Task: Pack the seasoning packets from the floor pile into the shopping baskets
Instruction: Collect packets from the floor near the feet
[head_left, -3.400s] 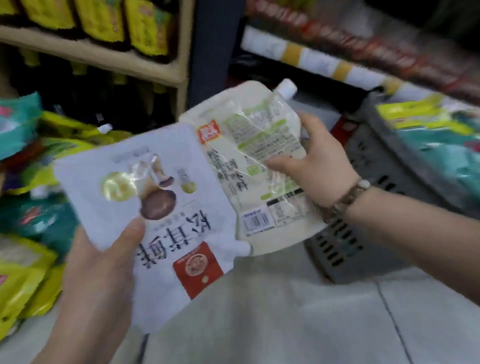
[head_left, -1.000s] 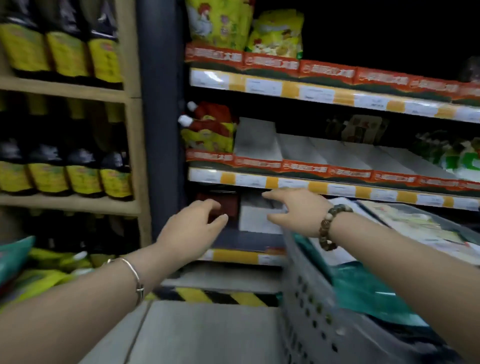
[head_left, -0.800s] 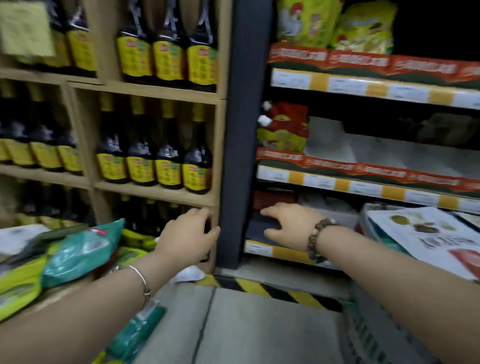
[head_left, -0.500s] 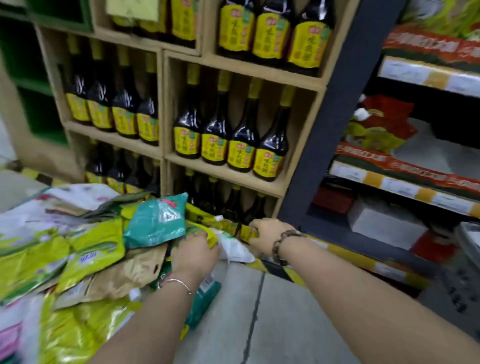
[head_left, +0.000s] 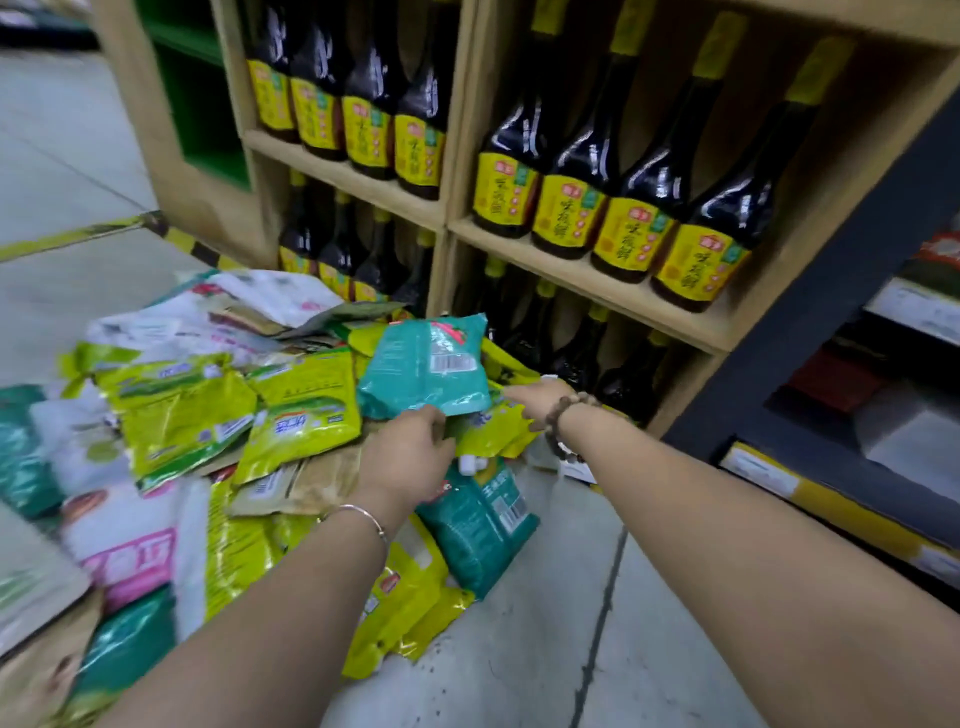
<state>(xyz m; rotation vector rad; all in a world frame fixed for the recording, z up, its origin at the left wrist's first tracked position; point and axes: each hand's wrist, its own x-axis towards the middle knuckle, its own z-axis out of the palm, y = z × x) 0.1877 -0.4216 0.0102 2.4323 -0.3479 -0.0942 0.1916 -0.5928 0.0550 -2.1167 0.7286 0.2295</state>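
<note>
Looking down from head height in a shop aisle. A loose pile (head_left: 208, 415) of seasoning packets in green, teal, white and pink lies on the floor (head_left: 519, 649) against a wooden shelf (head_left: 597, 280) of dark sauce bottles (head_left: 571, 208). The left hand (head_left: 408, 460) meets the lower edge of a teal packet (head_left: 423, 364) propped on top of the pile. The right hand (head_left: 537, 400), with a bead bracelet at the wrist, reaches just beside it onto yellow-green pouches (head_left: 493, 434). The fingers of both hands are hidden, so I cannot tell whether either grip is closed or wide. The packets look light, soft and glossy, so they are probably floppy and slippery. Pinching a flat sealed edge or corner seems the surest hold. No basket is in view.
</note>
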